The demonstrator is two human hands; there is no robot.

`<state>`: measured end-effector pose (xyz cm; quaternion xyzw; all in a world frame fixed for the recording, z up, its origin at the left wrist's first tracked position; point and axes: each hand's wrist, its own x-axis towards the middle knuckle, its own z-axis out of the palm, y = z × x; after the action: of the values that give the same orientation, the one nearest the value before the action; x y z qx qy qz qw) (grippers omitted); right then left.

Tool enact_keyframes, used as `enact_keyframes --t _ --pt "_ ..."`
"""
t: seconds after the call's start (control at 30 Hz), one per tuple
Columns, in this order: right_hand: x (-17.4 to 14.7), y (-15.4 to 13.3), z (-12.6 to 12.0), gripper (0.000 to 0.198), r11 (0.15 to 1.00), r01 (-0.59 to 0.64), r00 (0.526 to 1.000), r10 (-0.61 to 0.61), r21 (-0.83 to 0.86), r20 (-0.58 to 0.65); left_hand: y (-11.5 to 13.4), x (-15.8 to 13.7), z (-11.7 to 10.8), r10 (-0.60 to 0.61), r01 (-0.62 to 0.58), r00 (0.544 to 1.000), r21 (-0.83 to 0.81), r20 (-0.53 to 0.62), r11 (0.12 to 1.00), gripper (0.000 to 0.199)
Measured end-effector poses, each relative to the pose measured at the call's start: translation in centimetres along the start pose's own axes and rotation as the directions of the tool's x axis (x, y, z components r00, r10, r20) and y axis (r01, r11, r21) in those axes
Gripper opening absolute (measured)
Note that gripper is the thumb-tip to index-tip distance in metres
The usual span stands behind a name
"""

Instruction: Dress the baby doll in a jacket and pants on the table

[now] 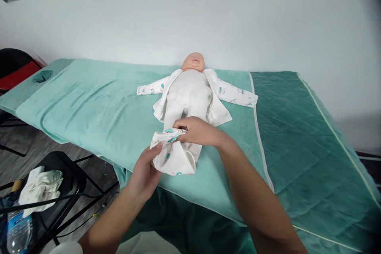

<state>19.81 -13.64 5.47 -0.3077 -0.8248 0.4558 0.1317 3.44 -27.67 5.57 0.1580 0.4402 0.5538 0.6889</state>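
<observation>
A baby doll [188, 87] lies on its back on the bed, its head toward the wall. It has a white cloth body and wears an open white jacket [237, 96] with printed sleeves stretched out to both sides. At the doll's lower legs, a bunched pair of white printed baby pants [175, 160] is held in both hands. My left hand [146, 172] grips the left edge, thumb on top. My right hand [198, 131] pinches the upper edge with curled fingers, over the doll's legs. The doll's feet are hidden by the cloth and hands.
A light green cover [98, 99] lies over the bed, with a darker quilted cover [303, 135] at the right. At lower left, a black chair [70, 170] holds crumpled white cloth [44, 186], near a plastic bottle [19, 232]. The wall [190, 16] runs behind the bed.
</observation>
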Motion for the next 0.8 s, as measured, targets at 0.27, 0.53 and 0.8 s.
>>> enact_keyframes --t 0.27,0.53,0.8 --pt "-0.1 -0.5 0.3 0.015 0.974 0.012 1.000 -0.008 -0.224 0.022 -3.5 -4.0 0.9 0.045 -0.055 0.988 -0.060 -0.146 0.997 0.045" --pt "-0.4 -0.6 0.7 0.014 0.947 0.032 0.999 -0.020 -0.320 0.041 -7.5 -3.0 -2.3 0.148 -0.164 0.940 -0.026 -0.309 0.986 0.033" --pt "-0.5 -0.9 0.8 0.007 0.929 0.044 0.999 -0.033 -0.367 0.034 -6.2 -1.8 -3.9 0.166 -0.135 0.946 0.130 -0.277 0.982 0.024"
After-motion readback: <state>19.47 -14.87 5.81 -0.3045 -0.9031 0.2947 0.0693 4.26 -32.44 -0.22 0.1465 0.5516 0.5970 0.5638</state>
